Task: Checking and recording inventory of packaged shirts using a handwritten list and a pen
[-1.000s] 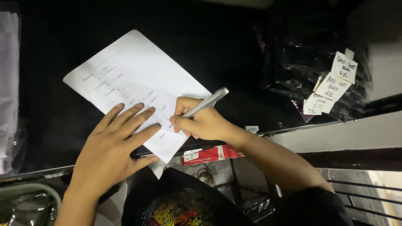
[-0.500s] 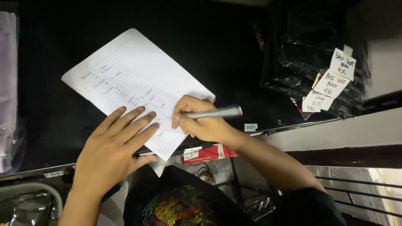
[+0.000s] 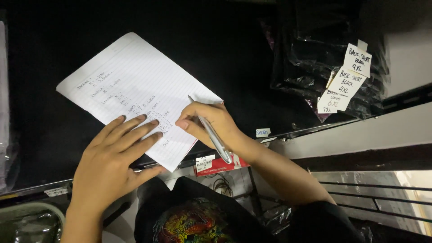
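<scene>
The dark surface (image 3: pixel 234 49) fills most of your view, black and flat, with a metal rail along its near edge. On it, tilted so one corner points toward you, lies the sheet of lined paper (image 3: pixel 130 76), white, with several short lines of handwriting down its left and middle part. At the upper right of the surface sits a stack of black plastic bags (image 3: pixel 310 58), shiny and crumpled, with three white tags (image 3: pixel 346 83) hanging off its right side, overlapping one another.

Your left hand (image 3: pixel 112 162) lies flat on the lower part of the paper, palm down, fingers spread and pointing up toward the writing, holding nothing; its heel reaches past the paper's near edge onto the rail. Your right hand (image 3: pixel 211 123) rests just beside it on the paper's right corner, fingers curled shut around the pen (image 3: pixel 211 135). The two hands are close but not touching.

The pen is silver and slim. Its tip shows above your knuckles near the paper's right edge, and its barrel runs down across the back of your fingers toward your wrist; whether the tip touches the paper you cannot tell from here.

Below the rail, just under your right wrist, a red label (image 3: pixel 220 165) is fixed to the shelf edge, and a small pale sticker (image 3: pixel 262 132) sits on the rail to its right.
</scene>
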